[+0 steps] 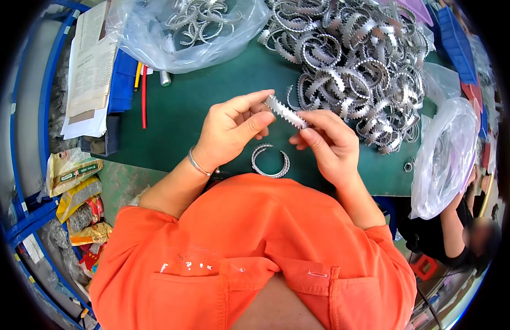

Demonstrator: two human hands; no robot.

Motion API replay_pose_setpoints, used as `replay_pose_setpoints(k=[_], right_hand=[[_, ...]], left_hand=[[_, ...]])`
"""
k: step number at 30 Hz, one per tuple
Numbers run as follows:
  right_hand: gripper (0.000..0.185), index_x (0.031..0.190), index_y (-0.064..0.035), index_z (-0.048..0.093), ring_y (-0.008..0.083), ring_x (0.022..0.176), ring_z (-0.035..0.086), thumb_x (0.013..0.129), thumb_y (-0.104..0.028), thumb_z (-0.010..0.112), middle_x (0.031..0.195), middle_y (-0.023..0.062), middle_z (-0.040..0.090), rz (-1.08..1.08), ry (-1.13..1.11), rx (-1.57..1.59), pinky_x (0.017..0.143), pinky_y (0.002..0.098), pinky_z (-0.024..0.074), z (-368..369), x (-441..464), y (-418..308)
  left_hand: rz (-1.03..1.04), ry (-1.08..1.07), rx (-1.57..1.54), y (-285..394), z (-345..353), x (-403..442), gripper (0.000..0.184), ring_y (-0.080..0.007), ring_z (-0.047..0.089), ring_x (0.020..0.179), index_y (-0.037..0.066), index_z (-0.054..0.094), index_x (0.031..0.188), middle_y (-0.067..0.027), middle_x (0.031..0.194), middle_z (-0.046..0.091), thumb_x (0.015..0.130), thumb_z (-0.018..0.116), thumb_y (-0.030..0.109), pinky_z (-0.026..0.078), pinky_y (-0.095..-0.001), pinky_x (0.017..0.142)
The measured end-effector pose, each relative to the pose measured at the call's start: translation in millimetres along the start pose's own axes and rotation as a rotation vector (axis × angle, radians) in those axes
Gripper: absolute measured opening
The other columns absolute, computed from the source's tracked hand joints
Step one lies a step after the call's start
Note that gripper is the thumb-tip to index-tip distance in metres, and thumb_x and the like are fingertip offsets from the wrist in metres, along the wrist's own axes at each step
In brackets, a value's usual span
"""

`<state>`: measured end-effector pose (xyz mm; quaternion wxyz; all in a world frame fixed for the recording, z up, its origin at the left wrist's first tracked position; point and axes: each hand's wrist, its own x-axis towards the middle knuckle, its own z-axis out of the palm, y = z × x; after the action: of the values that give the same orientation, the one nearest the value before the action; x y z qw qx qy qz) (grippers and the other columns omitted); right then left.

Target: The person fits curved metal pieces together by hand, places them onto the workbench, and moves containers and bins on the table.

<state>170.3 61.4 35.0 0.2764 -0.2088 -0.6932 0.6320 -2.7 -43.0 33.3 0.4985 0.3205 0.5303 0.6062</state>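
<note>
Between my two hands is a toothed metal ring (pixel 287 113), silvery and seen edge-on. My left hand (pixel 238 122) pinches its upper left end between thumb and forefinger. At the lower right end, the thumb and fingers of my right hand (pixel 331 142) grip the same ring. Below it, near the table's front edge, a few similar open toothed rings (pixel 270 161) lie together, touching neither hand. A large heap of such metal rings (pixel 354 71) rises just beyond my right hand.
The green table (pixel 178 93) carries a clear plastic bag (pixel 183 55) with more rings at the back left. A red stick (pixel 144 99) and papers (pixel 90 71) lie left. At right are another plastic bag (pixel 444 159) and a co-worker's arm (pixel 453 228).
</note>
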Motion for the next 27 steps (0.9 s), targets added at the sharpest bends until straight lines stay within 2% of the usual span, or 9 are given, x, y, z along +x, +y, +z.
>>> replay_pose_setpoints(k=[2,4,9,10,12,13,16,20,27], right_hand=[[0.021,0.1,-0.0003,0.062,0.0149,0.073,0.061,0.079,0.003,0.059,0.097,0.011,0.057,-0.025,0.017,-0.032,0.06,0.0226,0.0496,0,1,3],[0.025,0.1,-0.0009,0.062,0.0152,0.076,0.059,0.075,0.006,0.061,0.102,0.0113,0.055,-0.275,0.008,-0.307,0.063,0.0243,0.0482,-2,3,7],[0.028,0.097,0.0021,0.058,0.0151,0.078,0.058,0.071,0.009,0.064,0.119,0.0178,0.044,-0.24,0.11,-0.227,0.068,0.0248,0.0487,0,1,5],[0.028,0.097,0.0021,0.058,0.0151,0.078,0.058,0.071,0.009,0.064,0.119,0.0178,0.044,-0.24,0.11,-0.227,0.068,0.0248,0.0487,2,1,4],[0.035,0.105,0.0035,0.052,0.0157,0.082,0.059,0.073,0.01,0.063,0.12,0.0181,0.044,-0.15,0.179,0.071,0.072,0.0259,0.0503,5,1,2],[0.042,0.111,0.0037,0.046,0.0171,0.087,0.059,0.073,0.011,0.062,0.121,0.0188,0.044,-0.169,0.128,0.104,0.076,0.028,0.0512,2,0,5],[0.047,0.114,0.0019,0.045,0.0164,0.089,0.058,0.072,0.011,0.063,0.122,0.0193,0.045,-0.225,0.118,0.177,0.075,0.0271,0.0497,1,2,4],[0.049,0.115,0.0008,0.044,0.0164,0.091,0.056,0.072,0.011,0.064,0.122,0.0195,0.047,-0.293,0.116,0.16,0.075,0.0264,0.0476,0,4,0],[0.05,0.113,0.0004,0.046,0.017,0.09,0.054,0.068,0.012,0.065,0.121,0.02,0.047,-0.497,0.032,-0.078,0.068,0.0264,0.0464,-6,7,2]], left_hand=[[0.047,0.008,0.032,-1,0,1,0.037,-0.0091,0.055,0.07,-0.002,0.05,0.12,-0.0071,0.092,0.061,0.085,0.059,0.007,0.047,-0.0218,0.064],[0.124,-0.023,0.005,-1,0,2,0.037,-0.0094,0.056,0.072,-0.003,0.05,0.12,-0.0089,0.093,0.061,0.084,0.058,0.004,0.048,-0.0222,0.065],[0.079,-0.018,-0.052,3,1,2,0.04,-0.0097,0.056,0.072,-0.003,0.05,0.12,-0.0113,0.096,0.061,0.081,0.059,-0.001,0.049,-0.0212,0.064],[0.038,-0.005,-0.077,3,1,2,0.042,-0.0098,0.057,0.072,-0.003,0.049,0.12,-0.0123,0.096,0.061,0.08,0.06,-0.003,0.049,-0.0208,0.064],[0.043,-0.011,-0.066,2,1,2,0.042,-0.0101,0.057,0.073,-0.003,0.049,0.12,-0.0134,0.098,0.061,0.079,0.06,-0.003,0.049,-0.0207,0.064],[0.048,-0.015,-0.055,2,1,2,0.042,-0.0104,0.058,0.073,-0.004,0.049,0.12,-0.0145,0.099,0.061,0.079,0.06,-0.004,0.049,-0.0206,0.063],[-0.015,-0.028,-0.071,6,2,2,0.043,-0.0113,0.059,0.075,-0.004,0.048,0.119,-0.0163,0.103,0.061,0.078,0.06,-0.005,0.049,-0.0209,0.064],[-0.027,-0.05,-0.112,4,3,2,0.042,-0.0121,0.06,0.077,-0.003,0.047,0.118,-0.0172,0.105,0.06,0.078,0.059,-0.006,0.05,-0.0209,0.064],[0.132,-0.13,-0.181,2,3,3,0.048,-0.0194,0.06,0.091,-0.001,0.043,0.12,-0.0196,0.108,0.058,0.075,0.059,-0.011,0.051,-0.0279,0.077]])
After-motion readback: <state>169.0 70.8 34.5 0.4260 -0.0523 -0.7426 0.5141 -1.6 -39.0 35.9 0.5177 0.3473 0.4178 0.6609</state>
